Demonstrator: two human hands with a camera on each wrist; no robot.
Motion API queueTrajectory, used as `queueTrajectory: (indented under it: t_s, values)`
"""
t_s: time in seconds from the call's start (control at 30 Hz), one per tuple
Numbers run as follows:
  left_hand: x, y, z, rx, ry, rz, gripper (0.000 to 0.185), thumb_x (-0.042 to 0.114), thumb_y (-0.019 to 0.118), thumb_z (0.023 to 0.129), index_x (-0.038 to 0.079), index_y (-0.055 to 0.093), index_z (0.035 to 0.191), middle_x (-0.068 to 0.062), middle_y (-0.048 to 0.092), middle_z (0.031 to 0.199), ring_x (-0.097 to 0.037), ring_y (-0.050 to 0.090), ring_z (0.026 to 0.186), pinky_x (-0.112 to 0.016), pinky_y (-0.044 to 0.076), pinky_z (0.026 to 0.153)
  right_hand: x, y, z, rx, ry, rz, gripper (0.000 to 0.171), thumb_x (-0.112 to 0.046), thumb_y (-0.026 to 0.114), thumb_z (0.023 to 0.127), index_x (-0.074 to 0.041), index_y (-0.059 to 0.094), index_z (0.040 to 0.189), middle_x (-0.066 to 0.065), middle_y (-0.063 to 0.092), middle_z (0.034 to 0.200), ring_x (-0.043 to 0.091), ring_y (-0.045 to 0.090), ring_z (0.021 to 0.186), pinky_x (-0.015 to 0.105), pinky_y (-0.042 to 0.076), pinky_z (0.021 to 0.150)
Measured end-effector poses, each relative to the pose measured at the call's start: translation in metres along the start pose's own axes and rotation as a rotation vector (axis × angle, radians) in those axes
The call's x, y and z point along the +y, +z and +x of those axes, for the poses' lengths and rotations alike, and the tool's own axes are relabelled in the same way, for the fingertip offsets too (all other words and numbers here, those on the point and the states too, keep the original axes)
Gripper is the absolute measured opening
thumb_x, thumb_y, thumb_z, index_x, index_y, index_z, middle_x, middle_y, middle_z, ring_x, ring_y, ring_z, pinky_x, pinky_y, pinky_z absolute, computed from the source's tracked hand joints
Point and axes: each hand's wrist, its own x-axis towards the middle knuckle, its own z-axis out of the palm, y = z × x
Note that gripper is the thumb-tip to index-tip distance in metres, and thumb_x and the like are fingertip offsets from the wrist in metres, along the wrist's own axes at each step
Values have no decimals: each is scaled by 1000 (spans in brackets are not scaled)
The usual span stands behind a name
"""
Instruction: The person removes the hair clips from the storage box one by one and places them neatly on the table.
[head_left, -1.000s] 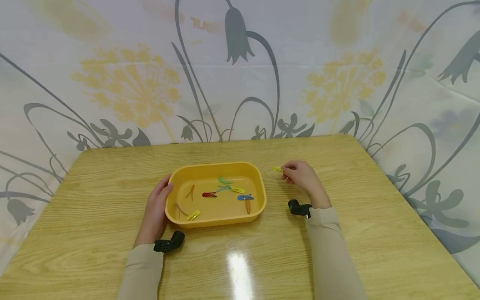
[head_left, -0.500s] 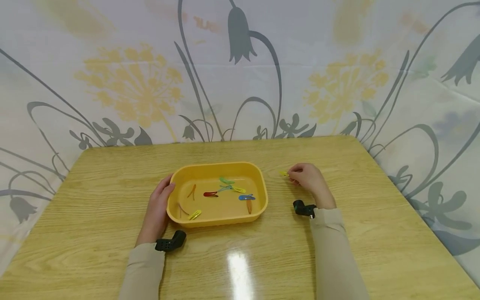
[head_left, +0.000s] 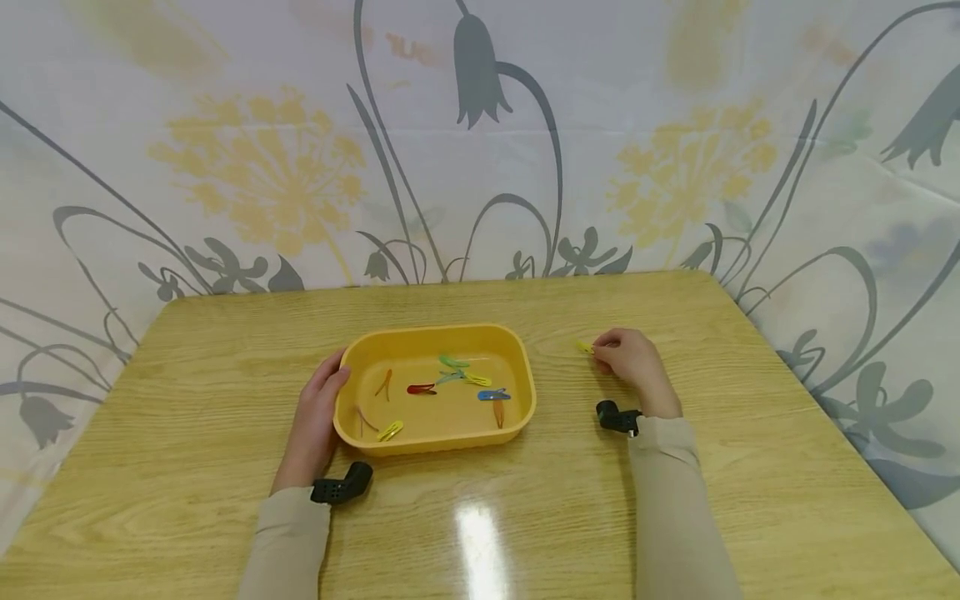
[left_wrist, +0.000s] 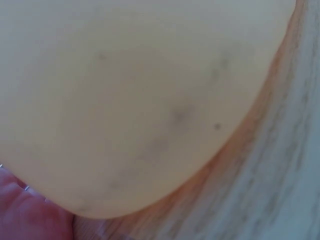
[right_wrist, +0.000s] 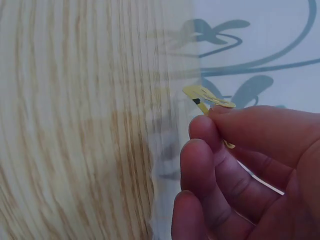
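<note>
A yellow snap hair clip [right_wrist: 200,95] is pinched between thumb and fingers of my right hand [head_left: 628,360], over the table to the right of the basin. In the right wrist view the clip's two halves stand apart. My left hand [head_left: 313,417] grips the left end of a yellow plastic basin [head_left: 435,446], thumb at the rim. Inside lie several hair clips: a red clip [head_left: 421,389], a blue clip [head_left: 493,394], a green clip [head_left: 453,362], a yellow clip [head_left: 390,431] and an orange clip [head_left: 498,412] among them. The basin wall [left_wrist: 150,100] fills most of the left wrist view.
Everything stands on a wood-grain table [head_left: 525,517]. A white flower-patterned cloth [head_left: 315,150] hangs along its back and right side. Light glares off the tabletop in front of the basin.
My right hand has moved to the right, away from the basin, with the yellow hair clip in its fingers. The left hand stays on the basin.
</note>
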Motion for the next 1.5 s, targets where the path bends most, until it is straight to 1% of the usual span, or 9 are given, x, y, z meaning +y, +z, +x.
queueTrajectory:
  t_s: [0.2, 0.37, 0.53, 0.6, 0.67, 0.93, 1.1, 1.37, 1.5]
  values:
    - [0, -1, 1, -2, 0, -7, 49, 34, 40, 99, 18, 30, 144, 2, 27, 149, -14, 30, 133, -34, 26, 110, 0, 1, -1, 21, 27, -12, 23, -17, 55, 91, 1, 63, 101, 10, 65, 81, 19, 56, 71, 27, 42, 66]
    - [0, -1, 1, 1, 9, -4, 48, 32, 39, 99, 17, 31, 144, 2, 27, 149, -14, 31, 132, -34, 27, 110, 1, 0, -1, 34, 27, -31, 22, -17, 55, 90, 1, 63, 101, 12, 64, 84, 22, 55, 75, 29, 41, 69]
    - [-1, -1, 1, -2, 8, 2, 47, 31, 37, 100, 17, 31, 144, 2, 28, 149, -14, 31, 133, -34, 27, 109, 4, 0, -2, 35, 16, -88, 23, -17, 55, 90, 1, 64, 102, 16, 62, 96, 27, 53, 82, 35, 41, 73]
    - [-1, -1, 1, 1, 9, 6, 47, 31, 37, 100, 17, 31, 144, 1, 27, 149, -14, 31, 133, -34, 27, 110, 6, 0, -2, 34, 12, -99, 23, -16, 54, 90, 1, 64, 103, 18, 61, 102, 29, 52, 84, 38, 41, 75]
    - [-1, -1, 1, 3, 9, 7, 48, 31, 38, 100, 17, 30, 144, 1, 27, 149, -14, 31, 133, -34, 26, 110, 7, 0, -1, 40, 3, -100, 24, -15, 54, 89, 2, 63, 103, 20, 60, 104, 30, 52, 86, 40, 41, 76]
    - [-2, -1, 1, 12, 18, 6, 47, 31, 38, 99, 17, 32, 144, 1, 28, 148, -14, 32, 132, -32, 28, 109, 11, -2, -1, 51, 14, -92, 25, -16, 53, 90, 2, 62, 105, 21, 59, 108, 33, 53, 91, 43, 42, 80]
    - [-2, -1, 1, -3, 24, -12, 46, 31, 37, 100, 17, 32, 143, 1, 29, 148, -14, 32, 132, -31, 29, 108, 13, -2, 0, 67, 10, -97, 25, -15, 53, 90, 2, 62, 106, 22, 59, 108, 34, 53, 94, 45, 42, 83]
    - [-2, -1, 1, -15, 22, -14, 48, 33, 38, 99, 17, 31, 144, 2, 28, 148, -14, 31, 132, -34, 27, 109, 14, -3, -2, 67, 0, -93, 28, -13, 47, 91, 1, 61, 111, 21, 59, 108, 34, 53, 93, 44, 42, 82]
    - [-2, -1, 0, -11, 18, -11, 48, 34, 38, 99, 17, 31, 144, 2, 28, 148, -14, 31, 132, -34, 27, 110, 12, -4, -3, 68, 12, -69, 30, -17, 46, 94, -1, 59, 115, 22, 57, 109, 33, 52, 92, 43, 42, 79]
